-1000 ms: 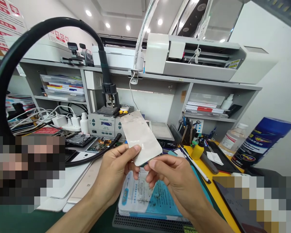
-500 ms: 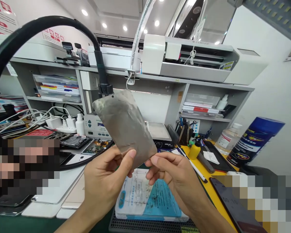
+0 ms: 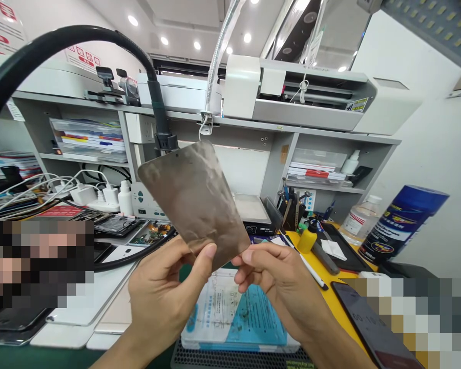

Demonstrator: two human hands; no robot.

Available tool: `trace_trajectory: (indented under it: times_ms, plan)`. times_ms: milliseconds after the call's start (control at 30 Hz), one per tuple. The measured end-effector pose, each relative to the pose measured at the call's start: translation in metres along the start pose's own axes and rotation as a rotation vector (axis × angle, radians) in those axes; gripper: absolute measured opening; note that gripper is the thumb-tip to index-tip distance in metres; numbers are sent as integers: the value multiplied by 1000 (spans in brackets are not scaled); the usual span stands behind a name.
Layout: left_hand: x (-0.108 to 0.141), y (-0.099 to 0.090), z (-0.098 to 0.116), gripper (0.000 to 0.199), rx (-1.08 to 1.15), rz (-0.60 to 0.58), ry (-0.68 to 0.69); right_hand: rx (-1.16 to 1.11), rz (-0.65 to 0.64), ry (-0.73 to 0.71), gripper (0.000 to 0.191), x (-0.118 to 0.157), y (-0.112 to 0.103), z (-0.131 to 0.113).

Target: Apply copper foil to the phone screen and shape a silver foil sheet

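A thin, dull grey phone screen panel (image 3: 195, 200) is held up tilted over the bench. It has rounded corners, a small dark hole near its top edge and wrinkled, cloudy streaks across its face. My left hand (image 3: 169, 292) grips the lower left edge, thumb on the front and fingers behind, partly hidden. At the lower right corner, the thumb and forefinger of my right hand (image 3: 280, 282) are closed in a pinch, the other fingers curled. Below both hands lies a blue and white plastic case (image 3: 230, 312) on a black perforated mat (image 3: 238, 359).
Phones and white back covers (image 3: 72, 318) lie at the left, beneath a thick black hose (image 3: 80, 33). On the right are a blue spray can (image 3: 403, 225), a clear bottle (image 3: 363, 220), a yellow bottle (image 3: 308, 240) and a dark phone (image 3: 372, 318). Shelves (image 3: 200, 119) stand behind.
The panel has tipped a little, turning its face more towards me, and looks browner and darker. My left hand has shifted slightly left; my right hand stays at the corner.
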State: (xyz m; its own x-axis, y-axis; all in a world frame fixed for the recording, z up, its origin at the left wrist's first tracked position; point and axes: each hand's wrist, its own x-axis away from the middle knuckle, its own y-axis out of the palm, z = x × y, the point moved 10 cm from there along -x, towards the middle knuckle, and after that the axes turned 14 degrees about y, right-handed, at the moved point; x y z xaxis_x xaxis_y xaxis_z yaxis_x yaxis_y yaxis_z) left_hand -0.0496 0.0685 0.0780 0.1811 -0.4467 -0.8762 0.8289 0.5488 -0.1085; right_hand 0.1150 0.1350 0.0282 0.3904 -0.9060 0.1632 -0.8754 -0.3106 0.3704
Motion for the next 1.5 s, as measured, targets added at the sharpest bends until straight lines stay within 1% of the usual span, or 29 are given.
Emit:
trace_trajectory:
  times_ms: [67,200,300,433,600,700,833,900,1000,1067,1133,1167,1200,1233,1300,1333,1367,1400,1500]
  plan:
    - [1,5,-12,11,100,-16,-113,25,-1,-3,12,0,0,0]
    - [11,18,-38,21,331,-51,-353,62,-7,-7,11,1,1,0]
    - [20,28,-52,22,466,-81,-480,75,-2,-20,12,1,1,-1]
    - [26,38,-59,24,619,-81,-605,83,14,-25,12,1,0,-2]
    - [31,52,-60,28,777,-69,-754,81,28,-34,12,2,0,-3]
    - [34,58,-59,26,845,-68,-815,83,32,-39,13,2,1,-3]
    - [38,62,-57,24,905,-82,-859,84,29,-36,14,2,2,-3]
    - [36,61,-55,22,918,-78,-843,84,25,-43,14,3,3,-4]
    - [28,58,-49,14,964,-71,-764,169,12,-91,17,6,9,-6]
    - [25,60,-44,2,1058,-63,-746,271,12,-166,18,11,16,-9]
    - [26,64,-42,8,1201,-36,-773,405,31,-295,15,20,25,-13]
    - [27,66,-40,8,1284,-18,-792,489,44,-393,14,25,31,-15]
    - [27,69,-38,13,1374,-10,-804,580,58,-517,15,33,39,-18]
    - [28,72,-35,18,1463,-15,-811,669,74,-663,17,43,47,-21]
    - [28,78,-28,22,1611,-49,-818,813,114,-952,22,65,62,-21]
    - [28,80,-26,25,1635,-63,-817,866,129,-1061,24,74,67,-18]
    - [28,81,-25,29,1648,-75,-815,912,139,-1134,24,79,70,-15]
    - [28,81,-24,34,1649,-83,-810,952,143,-1175,23,81,72,-12]
    - [27,82,-19,49,1655,-108,-791,1040,126,-1237,21,84,74,-5]
